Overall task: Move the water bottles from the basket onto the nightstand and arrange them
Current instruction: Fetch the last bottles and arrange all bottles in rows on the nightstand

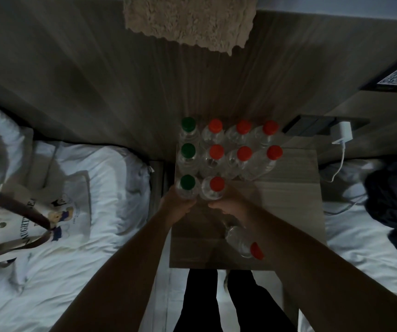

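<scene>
Several clear water bottles stand in rows at the back of the wooden nightstand [295, 188]: green caps down the left column, red caps to the right. My left hand [180, 204] wraps the nearest green-capped bottle [187, 185]. My right hand [231, 204] holds the red-capped bottle [214, 188] beside it. Both bottles stand upright on the nightstand, forming a third row. One more red-capped bottle [243, 240] sits near the front, under my right forearm, leaning toward me. No basket is visible.
A white bed with a printed tote bag [41, 212] lies to the left. A second bed with dark clothing [394, 207] lies to the right. A white charger [342, 133] and cable hang by the wall panel. A furry lampshade [190, 20] hangs above.
</scene>
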Available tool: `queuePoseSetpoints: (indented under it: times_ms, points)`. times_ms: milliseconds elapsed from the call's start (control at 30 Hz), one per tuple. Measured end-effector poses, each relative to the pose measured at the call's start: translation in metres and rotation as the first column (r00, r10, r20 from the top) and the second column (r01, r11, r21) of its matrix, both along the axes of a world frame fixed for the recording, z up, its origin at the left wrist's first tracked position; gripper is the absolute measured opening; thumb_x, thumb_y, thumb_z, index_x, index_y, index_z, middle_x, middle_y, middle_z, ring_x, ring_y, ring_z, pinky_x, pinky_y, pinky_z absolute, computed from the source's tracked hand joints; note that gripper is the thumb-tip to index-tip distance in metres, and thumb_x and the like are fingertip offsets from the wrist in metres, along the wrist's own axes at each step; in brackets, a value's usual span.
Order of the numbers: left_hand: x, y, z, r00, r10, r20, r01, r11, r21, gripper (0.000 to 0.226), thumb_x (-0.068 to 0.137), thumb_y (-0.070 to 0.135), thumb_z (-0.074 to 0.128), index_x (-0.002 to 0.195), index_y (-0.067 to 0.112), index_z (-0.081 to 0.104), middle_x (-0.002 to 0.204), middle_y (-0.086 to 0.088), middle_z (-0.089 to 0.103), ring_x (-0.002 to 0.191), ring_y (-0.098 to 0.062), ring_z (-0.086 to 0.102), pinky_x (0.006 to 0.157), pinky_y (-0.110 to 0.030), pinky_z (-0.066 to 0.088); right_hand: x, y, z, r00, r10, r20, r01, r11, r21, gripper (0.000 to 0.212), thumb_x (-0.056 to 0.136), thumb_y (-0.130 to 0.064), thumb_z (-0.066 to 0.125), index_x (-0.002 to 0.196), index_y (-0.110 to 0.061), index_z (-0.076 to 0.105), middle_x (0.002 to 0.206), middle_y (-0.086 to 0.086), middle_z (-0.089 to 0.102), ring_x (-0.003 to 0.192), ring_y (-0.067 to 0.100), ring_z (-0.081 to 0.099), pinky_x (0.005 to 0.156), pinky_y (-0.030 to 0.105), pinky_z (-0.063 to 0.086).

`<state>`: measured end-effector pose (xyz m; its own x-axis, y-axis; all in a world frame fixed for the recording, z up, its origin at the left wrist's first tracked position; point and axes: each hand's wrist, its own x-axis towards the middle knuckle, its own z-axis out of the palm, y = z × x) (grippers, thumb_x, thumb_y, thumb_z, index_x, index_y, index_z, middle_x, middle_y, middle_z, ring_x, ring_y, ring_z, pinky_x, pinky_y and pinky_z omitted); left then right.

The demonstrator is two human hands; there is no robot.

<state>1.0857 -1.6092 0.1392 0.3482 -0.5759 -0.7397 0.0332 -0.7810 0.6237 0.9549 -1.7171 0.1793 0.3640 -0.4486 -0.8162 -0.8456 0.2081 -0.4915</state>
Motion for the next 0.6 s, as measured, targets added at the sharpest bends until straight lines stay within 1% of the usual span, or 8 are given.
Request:
queuePoseSetpoints:
  times_ms: [67, 133, 300, 333, 400, 500, 533, 600]
  points:
    - [0.002, -0.004, -0.003, 1.0, -0.018, 0.026, 0.018, 1.0, 0.019, 0.016, 0.083, 0.029, 0.067, 0.076, 0.025, 0.053, 0.064, 0.003, 0.059, 0.061, -0.015, 0.06, 0.065, -0.032, 0.051, 0.002, -0.003, 0.001, 1.0, -0.019, 0.011, 0.019, 1.0, -0.007, 0.057, 0.079, -0.003, 0.071, 0.13, -0.013, 0.047, 0.128, 0.008, 0.056, 0.115, 0.024, 0.055, 0.087, 0.032, 0.047]
    - [0.002, -0.008, -0.003, 0.999, -0.022, 0.041, 0.022, 1.0, 0.019, 0.013, 0.083, 0.03, 0.066, 0.079, 0.024, 0.055, 0.069, 0.002, 0.062, 0.066, -0.016, 0.063, 0.068, -0.034, 0.054, 0.004, -0.006, 0.002, 1.0, 0.011, 0.023, -0.01, 1.0, -0.025, 0.046, 0.08, -0.001, 0.069, 0.122, -0.009, 0.052, 0.122, 0.01, 0.059, 0.105, 0.022, 0.057, 0.084, 0.031, 0.047]
    - [0.01, -0.01, -0.006, 0.999, -0.018, -0.039, 0.019, 0.999, 0.041, 0.017, 0.08, 0.031, 0.069, 0.085, 0.017, 0.061, 0.073, -0.002, 0.064, 0.067, -0.019, 0.062, 0.078, -0.044, 0.053, 0.005, -0.008, 0.003, 0.999, 0.033, 0.035, -0.031, 0.998, -0.063, 0.039, 0.08, 0.001, 0.069, 0.116, -0.007, 0.055, 0.117, 0.01, 0.062, 0.11, 0.024, 0.059, 0.095, 0.036, 0.05]
    - [0.01, -0.01, -0.008, 1.0, -0.006, -0.017, 0.007, 0.999, 0.052, 0.021, 0.078, 0.032, 0.07, 0.089, 0.015, 0.062, 0.076, -0.002, 0.065, 0.07, -0.02, 0.063, 0.077, -0.043, 0.053, 0.006, -0.008, 0.003, 0.998, 0.041, 0.039, -0.038, 0.997, -0.073, 0.04, 0.079, 0.001, 0.07, 0.116, -0.007, 0.056, 0.117, 0.01, 0.062, 0.11, 0.025, 0.059, 0.095, 0.037, 0.05]
    - [0.007, -0.012, -0.005, 0.999, -0.008, 0.041, 0.005, 0.997, 0.077, 0.021, 0.079, 0.033, 0.069, 0.089, 0.016, 0.06, 0.075, 0.001, 0.064, 0.067, -0.016, 0.063, 0.066, -0.034, 0.054, 0.005, -0.007, 0.002, 0.998, 0.05, 0.03, -0.048, 0.996, -0.07, 0.039, 0.079, 0.0, 0.07, 0.114, -0.009, 0.056, 0.112, 0.009, 0.063, 0.106, 0.023, 0.06, 0.092, 0.038, 0.051]
    - [-0.001, -0.015, 0.002, 0.994, 0.107, -0.02, -0.104, 0.987, 0.125, 0.023, 0.082, 0.03, 0.068, 0.094, 0.012, 0.06, 0.07, 0.0, 0.062, 0.056, -0.012, 0.06, 0.053, -0.026, 0.05, 0.0, -0.007, 0.005, 0.998, 0.04, 0.044, -0.038, 0.998, -0.044, 0.038, 0.079, -0.001, 0.07, 0.112, -0.013, 0.055, 0.094, -0.002, 0.058, 0.095, 0.017, 0.057, 0.072, 0.025, 0.047]
    - [-0.006, -0.015, 0.006, 0.979, 0.185, -0.084, -0.171, 0.973, 0.154, 0.023, 0.084, 0.026, 0.067, 0.096, 0.008, 0.059, 0.07, -0.002, 0.06, 0.057, -0.013, 0.059, 0.053, -0.025, 0.05, -0.004, -0.008, 0.008, 0.997, 0.052, 0.052, -0.049, 0.998, -0.046, 0.039, 0.079, -0.001, 0.07, 0.114, -0.011, 0.055, 0.094, -0.002, 0.058, 0.096, 0.018, 0.056, 0.072, 0.025, 0.046]
    - [-0.018, -0.008, 0.023, 0.96, 0.219, -0.175, -0.184, 0.963, 0.196, 0.01, 0.09, 0.017, 0.06, 0.087, 0.009, 0.055, 0.073, -0.004, 0.057, 0.063, -0.014, 0.056, 0.059, -0.025, 0.049, -0.014, -0.013, 0.017, 0.989, 0.14, 0.05, -0.137, 0.988, -0.073, 0.042, 0.082, -0.002, 0.068, 0.122, -0.006, 0.054, 0.109, 0.005, 0.06, 0.106, 0.023, 0.057, 0.083, 0.029, 0.046]
